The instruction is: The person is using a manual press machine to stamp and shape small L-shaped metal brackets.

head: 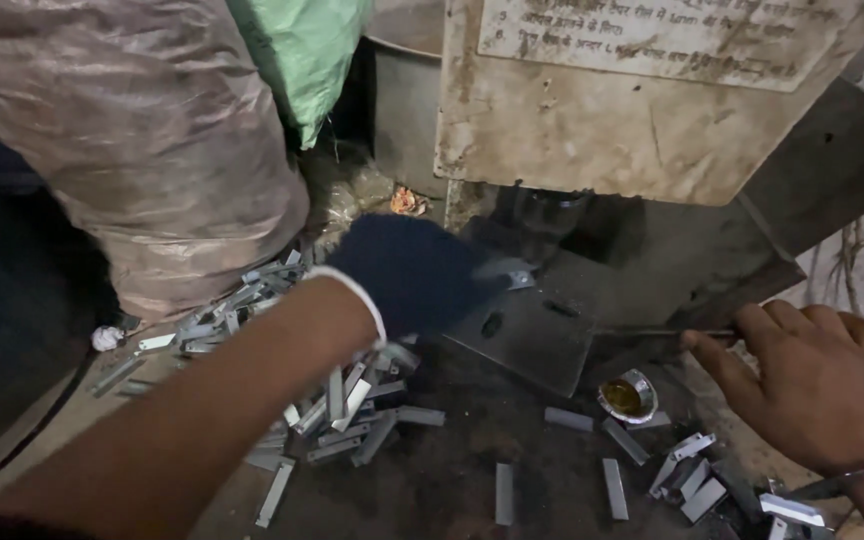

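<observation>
My left hand [414, 272] wears a dark glove with a white cuff. It holds a small metal strip [512, 275] at the die plate [537, 335] under the ram [550, 212] of a press machine. My right hand [814, 385] is bare and closed around a thin dark lever rod [652, 332] that runs left toward the press. A pile of flat metal strips [337, 405] lies below my left forearm, and a few bent pieces [692, 478] lie near my right wrist.
A big sack wrapped in plastic [152, 140] stands at the left, with a green bag [307, 55] behind it. A stained cream guard panel [642, 90] covers the press above. A small round tin with yellowish liquid [625, 397] sits by the die plate.
</observation>
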